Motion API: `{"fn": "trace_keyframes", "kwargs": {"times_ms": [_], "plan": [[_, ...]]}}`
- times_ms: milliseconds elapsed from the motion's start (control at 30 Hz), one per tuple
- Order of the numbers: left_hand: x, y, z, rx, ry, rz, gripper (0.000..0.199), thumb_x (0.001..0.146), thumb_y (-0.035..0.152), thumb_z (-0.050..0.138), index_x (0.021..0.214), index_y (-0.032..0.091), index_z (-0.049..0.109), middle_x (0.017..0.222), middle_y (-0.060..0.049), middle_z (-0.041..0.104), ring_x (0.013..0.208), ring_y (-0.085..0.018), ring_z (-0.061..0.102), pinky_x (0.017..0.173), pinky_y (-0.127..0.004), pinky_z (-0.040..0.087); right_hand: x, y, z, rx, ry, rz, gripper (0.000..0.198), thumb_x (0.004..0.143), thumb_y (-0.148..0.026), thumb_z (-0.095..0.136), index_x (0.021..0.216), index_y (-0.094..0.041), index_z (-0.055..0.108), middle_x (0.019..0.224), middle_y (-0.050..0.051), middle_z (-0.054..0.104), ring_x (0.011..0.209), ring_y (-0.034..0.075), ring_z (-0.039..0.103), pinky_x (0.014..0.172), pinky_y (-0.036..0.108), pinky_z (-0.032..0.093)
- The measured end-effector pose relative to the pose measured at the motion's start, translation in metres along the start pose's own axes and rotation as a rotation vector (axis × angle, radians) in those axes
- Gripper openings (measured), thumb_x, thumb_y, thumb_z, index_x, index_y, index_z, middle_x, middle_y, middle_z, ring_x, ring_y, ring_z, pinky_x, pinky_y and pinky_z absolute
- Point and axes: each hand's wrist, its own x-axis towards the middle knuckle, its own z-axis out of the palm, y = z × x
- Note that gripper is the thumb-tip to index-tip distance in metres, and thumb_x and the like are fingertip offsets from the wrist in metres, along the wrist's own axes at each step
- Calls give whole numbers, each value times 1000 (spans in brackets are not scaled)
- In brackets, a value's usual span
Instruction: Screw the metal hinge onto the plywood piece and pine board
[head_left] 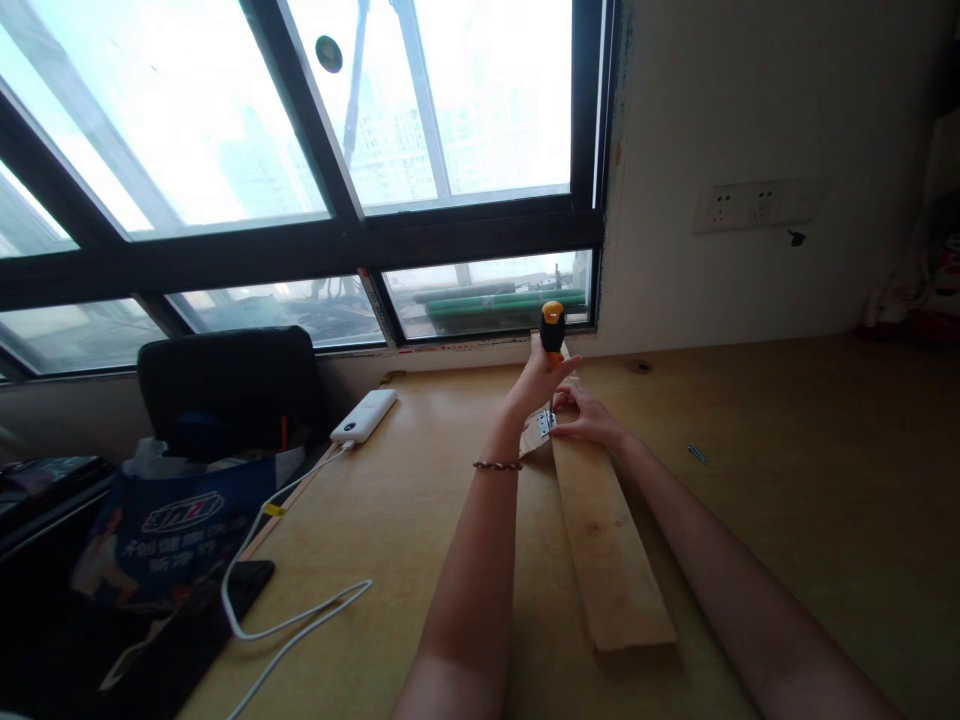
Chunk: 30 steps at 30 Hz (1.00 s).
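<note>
A screwdriver (553, 325) with a black and orange handle stands upright, its shaft pointing down at a metal hinge (545, 422). My left hand (535, 382) is closed round the lower part of the handle, the thumb sticking out to the right. The hinge lies at the left edge of a long wooden board (611, 540), with a smaller wood piece (531, 437) under its left side. With thumb and fingers my right hand (590, 415) grips the hinge beside the screwdriver's tip. The tip and any screw beneath it are too small to make out.
Two or so small screws (697, 453) lie on the wooden table (787, 560) to the right. At the left edge sits a white power bank (365, 415) with a white cable (300, 612). Beyond stand a black chair (229, 385) and a blue bag (191, 525).
</note>
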Motion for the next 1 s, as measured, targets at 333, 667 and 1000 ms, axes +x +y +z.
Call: {"fn": "trace_keyframes", "kwargs": {"times_ms": [333, 667, 1000], "plan": [[7, -17, 4, -72, 168, -20, 29, 71, 27, 63, 85, 17, 39, 76, 1, 51, 66, -9, 53, 61, -23, 45, -1, 0, -1, -4, 4, 3, 68, 53, -38, 79, 111, -22, 48, 92, 3, 63, 92, 21, 58, 87, 39, 42], [4, -13, -15, 160, 142, 71, 29, 57, 31, 74, 78, 15, 64, 73, -2, 61, 66, -12, 55, 61, -24, 44, -1, -2, 0, 5, 9, 9, 69, 52, -39, 79, 111, -21, 48, 92, 3, 62, 89, 21, 58, 86, 38, 43], [-1, 7, -15, 39, -25, 56, 25, 62, 11, 62, 86, 15, 55, 82, -4, 63, 78, -15, 61, 70, -27, 48, -1, -3, 0, 28, 1, 13, 68, 53, -39, 79, 112, -22, 48, 91, 2, 61, 88, 20, 59, 85, 37, 44]]}}
